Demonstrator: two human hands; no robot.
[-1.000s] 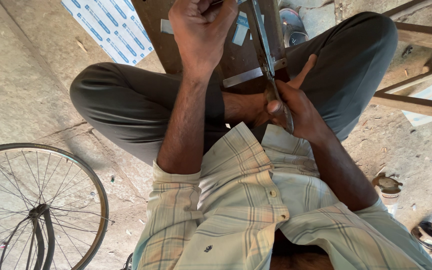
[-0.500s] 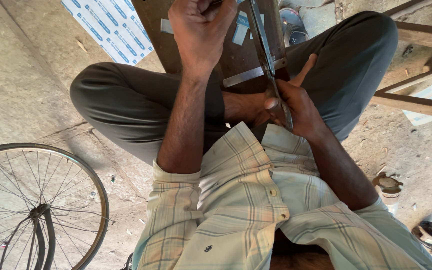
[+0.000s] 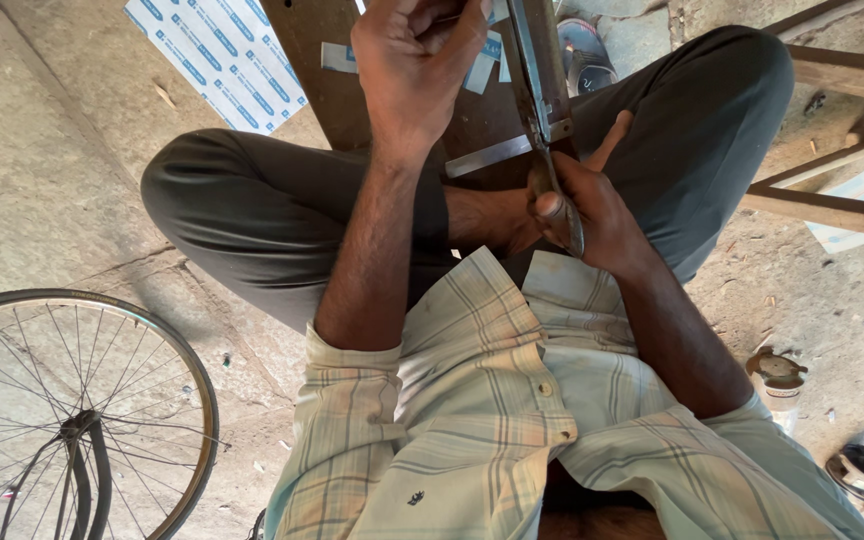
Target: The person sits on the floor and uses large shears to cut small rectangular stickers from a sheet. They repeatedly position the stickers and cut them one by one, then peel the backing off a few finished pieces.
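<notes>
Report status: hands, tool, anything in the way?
Left hand fisted over the wooden board. Right hand gripping the metal square by its handle. Knees either side; nothing blocking.

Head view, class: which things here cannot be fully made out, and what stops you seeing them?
- Left hand: closed in a fist; its fingers and the top edge hide what it grips.
- Metal tool: its upper end is cut off by the top edge, its handle covered by the right hand.
- Bicycle wheel: cut off by the left and bottom edges.
- Small container: too small to identify.
</notes>
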